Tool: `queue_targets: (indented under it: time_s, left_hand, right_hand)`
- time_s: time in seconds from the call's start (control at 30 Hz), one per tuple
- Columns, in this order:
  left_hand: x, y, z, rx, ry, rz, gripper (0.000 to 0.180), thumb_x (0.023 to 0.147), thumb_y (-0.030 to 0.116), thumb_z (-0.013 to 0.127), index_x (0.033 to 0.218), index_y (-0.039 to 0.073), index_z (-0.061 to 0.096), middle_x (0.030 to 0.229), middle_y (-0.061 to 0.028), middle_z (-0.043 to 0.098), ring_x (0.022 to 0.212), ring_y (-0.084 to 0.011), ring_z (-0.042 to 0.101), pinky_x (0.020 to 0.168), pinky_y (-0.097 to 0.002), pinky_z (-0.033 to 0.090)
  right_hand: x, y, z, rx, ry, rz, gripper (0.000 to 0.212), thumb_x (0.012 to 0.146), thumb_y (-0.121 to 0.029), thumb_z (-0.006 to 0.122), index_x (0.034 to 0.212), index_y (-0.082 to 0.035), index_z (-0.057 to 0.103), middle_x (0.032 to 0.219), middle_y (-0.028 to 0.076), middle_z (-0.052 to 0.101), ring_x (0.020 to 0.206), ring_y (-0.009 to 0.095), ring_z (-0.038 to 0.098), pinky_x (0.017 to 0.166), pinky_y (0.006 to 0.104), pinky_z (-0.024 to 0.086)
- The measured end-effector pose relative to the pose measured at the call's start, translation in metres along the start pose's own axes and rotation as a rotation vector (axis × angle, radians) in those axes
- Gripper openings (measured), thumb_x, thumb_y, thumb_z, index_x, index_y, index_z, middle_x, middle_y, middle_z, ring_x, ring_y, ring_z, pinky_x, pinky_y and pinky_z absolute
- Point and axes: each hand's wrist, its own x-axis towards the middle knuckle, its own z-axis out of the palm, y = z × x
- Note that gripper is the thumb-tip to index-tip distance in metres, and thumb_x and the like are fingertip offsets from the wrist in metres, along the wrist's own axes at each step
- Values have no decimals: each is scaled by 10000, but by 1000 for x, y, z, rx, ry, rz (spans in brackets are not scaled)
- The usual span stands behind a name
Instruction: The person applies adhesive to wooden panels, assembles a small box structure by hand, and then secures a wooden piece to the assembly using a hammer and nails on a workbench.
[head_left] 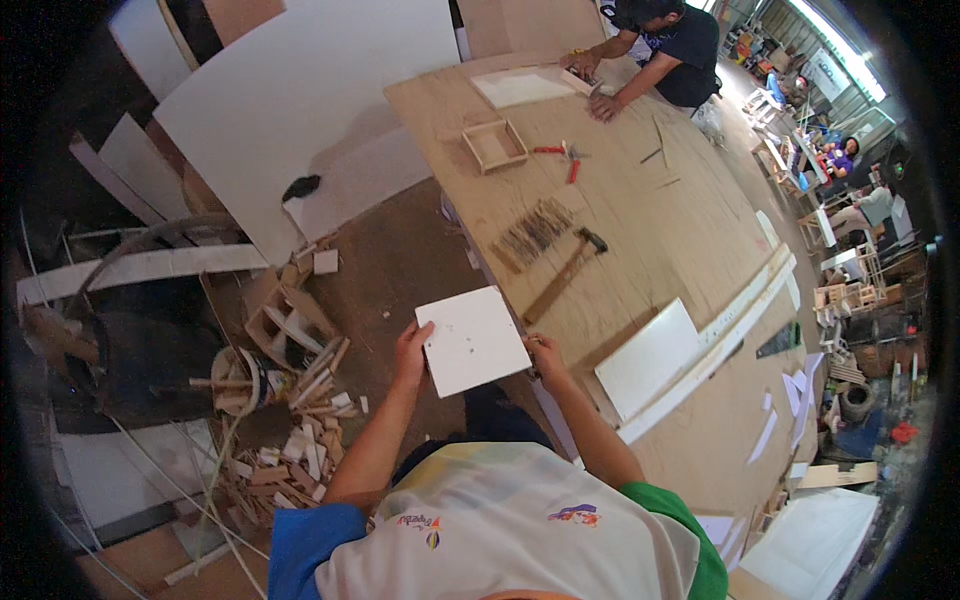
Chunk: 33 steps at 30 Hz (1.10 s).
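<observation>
Between my two hands is a square white panel with a few small dark marks on its face. My left hand grips its left edge, the thumb lying on top. At the lower right edge my right hand is closed, fingers partly hidden; it seems to hold the panel's edge. The panel is beside the edge of a large plywood table. Just beyond my right hand, a hammer lies on the table, next to a patch of thin brown strips.
A small open wooden frame and red-handled pliers lie farther along the table. Right of me are a white board and a long white strip. Offcuts pile up at left. A co-worker leans over the far end.
</observation>
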Motion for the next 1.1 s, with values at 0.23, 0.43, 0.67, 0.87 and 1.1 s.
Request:
queue_targets:
  time_s: [0.23,0.43,0.67,0.87,1.1]
  left_hand:
    - [127,56,54,91,-39,-99,336,851,213,625,1090,-21,596,950,-100,655,868,-185,631,786,-310,490]
    - [230,100,103,56,-212,-255,362,871,230,596,1100,-50,572,1010,-153,646,920,-235,640,816,-361,514]
    - [358,97,175,170,-621,-649,421,894,255,545,1133,-91,544,1087,-197,631,988,-264,632,861,-371,505]
    - [408,97,233,253,-956,-778,453,863,253,563,1173,-74,526,1062,-177,640,959,-261,641,870,-374,506]
    - [413,109,269,339,-1183,-661,347,868,202,581,1118,-39,591,957,-95,666,820,-160,651,749,-280,513]
  right_hand:
    - [117,-23,13,-57,-120,-34,270,861,-99,582,1100,19,620,915,72,666,815,153,610,725,289,484]
    - [140,-104,18,-211,-163,-173,543,741,-72,737,1243,-36,533,1028,55,639,907,178,595,775,320,491]
    - [171,-130,27,-175,183,-142,686,681,-35,796,1287,-50,474,1116,86,610,1014,220,571,849,356,488]
    - [168,-175,54,-340,454,-74,827,664,-66,784,1366,-37,348,1247,188,551,1165,287,534,985,387,432]
    - [186,-165,70,-273,841,-175,495,886,-137,583,1316,-2,379,1109,176,610,951,245,623,813,345,501]
